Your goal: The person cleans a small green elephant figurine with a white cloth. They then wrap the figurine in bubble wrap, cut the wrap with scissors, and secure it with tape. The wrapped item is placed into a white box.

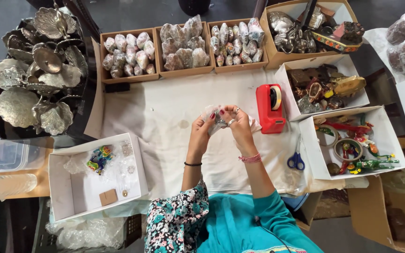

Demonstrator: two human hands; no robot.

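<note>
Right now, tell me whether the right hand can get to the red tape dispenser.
Probably yes. The right hand sits just beside the red tape dispenser, with only bare white cloth between them. However, both it and the left hand are holding a small wrapped item.

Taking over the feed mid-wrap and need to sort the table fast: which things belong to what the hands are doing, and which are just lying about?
In hand:
- left hand and right hand together hold a small item in clear wrap
- red tape dispenser
- three brown boxes of wrapped pieces

Lying about:
- blue-handled scissors
- silver leaf-shaped dishes
- white box of coloured trinkets
</note>
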